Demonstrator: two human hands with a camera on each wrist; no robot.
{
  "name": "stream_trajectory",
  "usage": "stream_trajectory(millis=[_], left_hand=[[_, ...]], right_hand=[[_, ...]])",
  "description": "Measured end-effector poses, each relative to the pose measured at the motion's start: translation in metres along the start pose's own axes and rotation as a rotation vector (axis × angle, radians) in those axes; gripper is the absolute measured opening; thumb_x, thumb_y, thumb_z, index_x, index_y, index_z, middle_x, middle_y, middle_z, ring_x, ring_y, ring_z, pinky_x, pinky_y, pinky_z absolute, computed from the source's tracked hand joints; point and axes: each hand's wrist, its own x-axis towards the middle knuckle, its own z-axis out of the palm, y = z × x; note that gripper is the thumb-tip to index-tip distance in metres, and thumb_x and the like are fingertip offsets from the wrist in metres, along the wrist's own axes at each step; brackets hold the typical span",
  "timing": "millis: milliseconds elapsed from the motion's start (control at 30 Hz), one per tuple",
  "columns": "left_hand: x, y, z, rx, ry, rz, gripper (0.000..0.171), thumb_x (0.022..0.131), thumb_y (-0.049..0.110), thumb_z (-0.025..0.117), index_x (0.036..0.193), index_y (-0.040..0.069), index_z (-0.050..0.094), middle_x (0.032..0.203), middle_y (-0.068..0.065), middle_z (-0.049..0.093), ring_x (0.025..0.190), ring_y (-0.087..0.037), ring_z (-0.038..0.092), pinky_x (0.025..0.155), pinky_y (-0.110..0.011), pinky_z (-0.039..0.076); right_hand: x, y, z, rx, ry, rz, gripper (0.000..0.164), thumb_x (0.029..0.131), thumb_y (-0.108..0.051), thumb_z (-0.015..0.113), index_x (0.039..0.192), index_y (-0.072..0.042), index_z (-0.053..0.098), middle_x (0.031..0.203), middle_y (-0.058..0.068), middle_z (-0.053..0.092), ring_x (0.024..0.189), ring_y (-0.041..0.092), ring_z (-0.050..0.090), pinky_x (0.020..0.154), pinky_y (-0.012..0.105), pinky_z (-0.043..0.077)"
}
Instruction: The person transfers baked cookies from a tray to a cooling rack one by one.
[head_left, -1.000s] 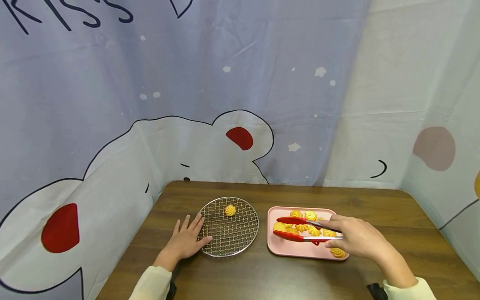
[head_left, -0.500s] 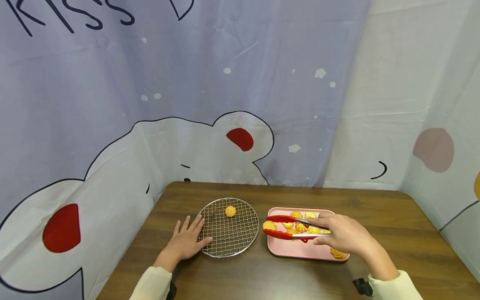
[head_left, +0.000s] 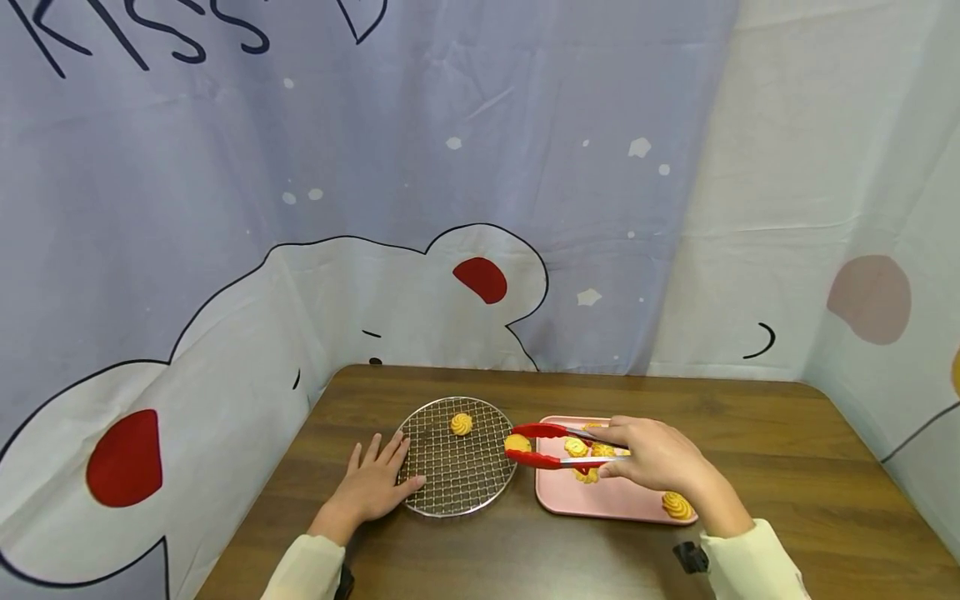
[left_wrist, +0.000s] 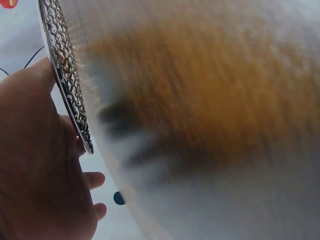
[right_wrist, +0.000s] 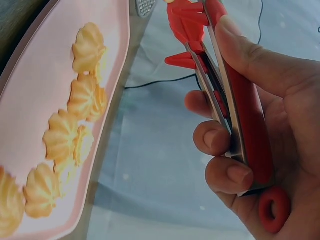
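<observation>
My right hand (head_left: 656,454) grips red-and-metal tongs (right_wrist: 245,115), fingers on one arm and thumb on the other. Between the red tips, in the head view, is a golden swirled cookie (head_left: 517,443), over the right rim of a round wire rack (head_left: 457,483). One more cookie (head_left: 461,424) lies on the rack toward its back. My left hand (head_left: 371,483) rests at the rack's left edge with fingers spread; the left wrist view shows the palm beside the rim. A pink tray (head_left: 592,498) holds several cookies (right_wrist: 60,135), partly hidden by the tongs and my right hand in the head view.
Both the rack and the tray stand on a dark wooden table (head_left: 480,558), the tray to the right with a strip of table between. A printed curtain (head_left: 480,167) hangs behind the table and along its sides.
My right hand has moved left, carrying the cookie in the tongs from above the tray to the rack's right rim. My left hand and the rack have stayed put.
</observation>
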Motion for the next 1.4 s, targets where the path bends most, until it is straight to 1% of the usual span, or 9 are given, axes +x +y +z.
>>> stream_trajectory(millis=[133,267,400,467,600,700,900,1167,1400], left_hand=[[0.001,0.001,-0.001,-0.001,-0.005,-0.002,0.082,0.101,0.064,0.045,0.160,0.008,0.033,0.168,-0.012,0.023,0.152,-0.047,0.014,0.119,-0.070,0.004],[0.002,0.001,-0.001,-0.003,-0.007,-0.002,0.083,0.100,0.065,0.045,0.160,0.008,0.033,0.168,-0.012,0.023,0.153,-0.047,0.013,0.119,-0.069,0.005],[0.003,0.001,-0.001,0.002,-0.003,-0.001,0.083,0.100,0.066,0.044,0.160,0.009,0.033,0.168,-0.012,0.023,0.153,-0.047,0.014,0.119,-0.069,0.005],[0.003,0.000,-0.001,0.007,-0.003,-0.001,0.083,0.100,0.066,0.044,0.160,0.009,0.032,0.168,-0.012,0.023,0.153,-0.047,0.013,0.119,-0.069,0.005],[0.004,-0.001,0.000,0.001,0.002,0.003,0.082,0.100,0.064,0.045,0.160,0.009,0.032,0.167,-0.013,0.023,0.152,-0.048,0.013,0.119,-0.069,0.004],[0.005,-0.002,0.001,-0.009,0.008,0.009,0.083,0.100,0.063,0.046,0.160,0.007,0.032,0.167,-0.014,0.024,0.152,-0.049,0.014,0.118,-0.070,0.004],[0.006,-0.001,0.001,-0.018,0.016,0.008,0.083,0.100,0.063,0.046,0.159,0.006,0.032,0.167,-0.015,0.024,0.152,-0.048,0.014,0.119,-0.069,0.004],[0.004,0.001,-0.001,-0.010,0.001,-0.008,0.082,0.100,0.063,0.047,0.159,0.007,0.033,0.167,-0.013,0.023,0.152,-0.047,0.014,0.119,-0.069,0.005],[0.002,-0.001,0.000,-0.014,-0.003,-0.006,0.082,0.100,0.063,0.047,0.159,0.008,0.033,0.167,-0.013,0.023,0.152,-0.048,0.015,0.119,-0.069,0.006]], right_hand=[[0.008,-0.003,0.005,-0.023,0.007,0.022,0.055,0.079,-0.043,0.085,0.130,-0.026,0.072,0.098,-0.015,0.065,0.084,0.011,0.065,0.066,0.038,0.052],[0.014,-0.005,0.010,-0.035,0.013,0.016,0.055,0.077,-0.045,0.086,0.128,-0.028,0.073,0.085,-0.019,0.055,0.073,0.003,0.055,0.058,0.028,0.043],[0.021,-0.006,0.017,0.001,0.024,-0.027,0.056,0.078,-0.040,0.087,0.129,-0.024,0.072,0.080,-0.017,0.050,0.068,0.003,0.048,0.057,0.023,0.039],[0.024,-0.007,0.020,0.006,0.029,-0.029,0.058,0.078,-0.038,0.087,0.132,-0.025,0.070,0.079,-0.017,0.048,0.067,0.003,0.046,0.057,0.023,0.038],[0.033,-0.009,0.028,0.001,0.028,-0.007,0.064,0.078,-0.037,0.087,0.138,-0.031,0.066,0.078,-0.017,0.048,0.065,0.005,0.045,0.056,0.024,0.038],[0.040,-0.012,0.033,-0.001,0.021,0.027,0.064,0.078,-0.037,0.087,0.139,-0.033,0.065,0.079,-0.015,0.051,0.065,0.006,0.046,0.056,0.027,0.039],[0.050,-0.018,0.040,-0.013,0.003,0.098,0.060,0.080,-0.038,0.086,0.136,-0.030,0.067,0.083,-0.013,0.054,0.066,0.010,0.049,0.058,0.030,0.041],[0.060,-0.023,0.049,-0.024,-0.008,0.151,0.058,0.078,-0.040,0.087,0.132,-0.028,0.070,0.101,-0.006,0.067,0.073,0.016,0.060,0.057,0.034,0.045],[0.065,-0.026,0.058,-0.038,0.005,0.176,0.060,0.078,-0.043,0.086,0.133,-0.026,0.070,0.110,-0.006,0.068,0.080,0.021,0.066,0.059,0.035,0.049]])
